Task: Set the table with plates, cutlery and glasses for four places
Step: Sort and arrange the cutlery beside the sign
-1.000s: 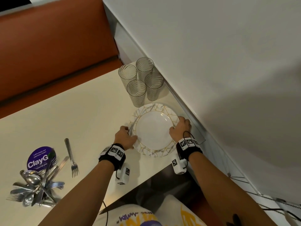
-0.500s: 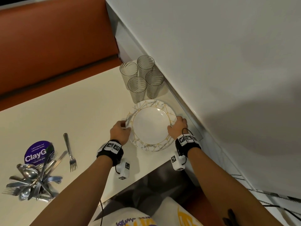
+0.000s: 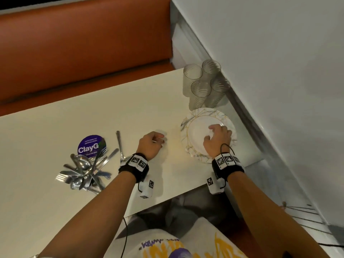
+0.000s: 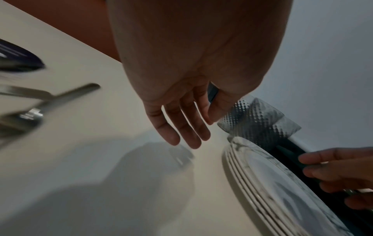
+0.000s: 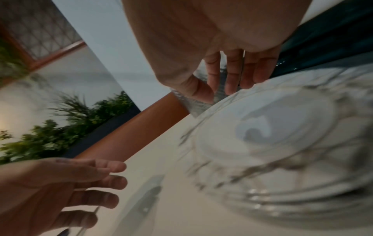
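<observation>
The stack of white marbled plates with gold lines [image 3: 202, 116] sits at the right of the frame on the cream worktop [image 3: 55, 131], just below the ribbed glass tumblers [image 3: 202, 86]. Treat it as rigid, heavy and breakable; lift it by opposite rims. Your left hand [image 3: 151, 144] and right hand [image 3: 216, 139] both have a released grip, holding nothing. An orange bench [image 3: 83, 49] and a grey wall [image 3: 279, 71] border the worktop.

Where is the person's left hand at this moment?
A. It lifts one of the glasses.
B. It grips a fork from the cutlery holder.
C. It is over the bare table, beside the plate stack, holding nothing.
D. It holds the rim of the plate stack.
C: the left hand is over the bare table, apart from the plate stack, with relaxed, empty fingers.
</observation>
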`<state>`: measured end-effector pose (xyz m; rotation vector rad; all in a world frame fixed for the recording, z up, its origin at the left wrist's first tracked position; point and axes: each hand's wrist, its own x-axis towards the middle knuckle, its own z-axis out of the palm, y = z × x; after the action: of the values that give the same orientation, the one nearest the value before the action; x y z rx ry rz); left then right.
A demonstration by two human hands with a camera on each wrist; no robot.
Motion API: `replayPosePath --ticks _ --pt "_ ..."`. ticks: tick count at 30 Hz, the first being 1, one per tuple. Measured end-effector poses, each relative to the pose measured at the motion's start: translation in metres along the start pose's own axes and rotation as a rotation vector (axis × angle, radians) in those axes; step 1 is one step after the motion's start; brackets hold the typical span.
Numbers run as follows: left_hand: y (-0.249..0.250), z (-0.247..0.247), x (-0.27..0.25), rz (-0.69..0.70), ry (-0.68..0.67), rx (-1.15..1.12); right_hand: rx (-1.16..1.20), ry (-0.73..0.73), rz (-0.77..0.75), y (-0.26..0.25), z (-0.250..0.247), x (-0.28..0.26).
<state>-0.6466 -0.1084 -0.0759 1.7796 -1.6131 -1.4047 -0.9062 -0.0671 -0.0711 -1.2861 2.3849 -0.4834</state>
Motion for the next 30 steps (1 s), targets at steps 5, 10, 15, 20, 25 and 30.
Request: replayPosePath --ticks 5,10,15,20,25,30 --pt "-0.049 -0.072 -0.031 -0.013 0.075 -0.051 0.137 -0.215 -0.220 -0.080 0.053 -0.044" --pt "-0.116 -0.153 -0.063 -0.093 0.103 -0.077 0.178 -0.353 -0.323 -0.159 0.114 -0.098" --pt "-0.175 -0.220 -0.088 -0.143 0.236 0.018 0.206 -0.468 -0.366 -0.223 0.167 -0.149" --pt "-0.219 -0.248 -0.102 -0.191 0.223 -0.006 0.053 -0.589 -0.452 -0.267 0.198 -0.182" --pt "-0.229 -0.249 -0.102 -0.171 0.197 0.005 -0.124 -0.602 -0.347 -0.291 0.215 -0.180" --pt "-0.214 -0.248 -0.090 -0.065 0.222 0.164 -0.179 -0.585 -0.240 -0.307 0.226 -0.169"
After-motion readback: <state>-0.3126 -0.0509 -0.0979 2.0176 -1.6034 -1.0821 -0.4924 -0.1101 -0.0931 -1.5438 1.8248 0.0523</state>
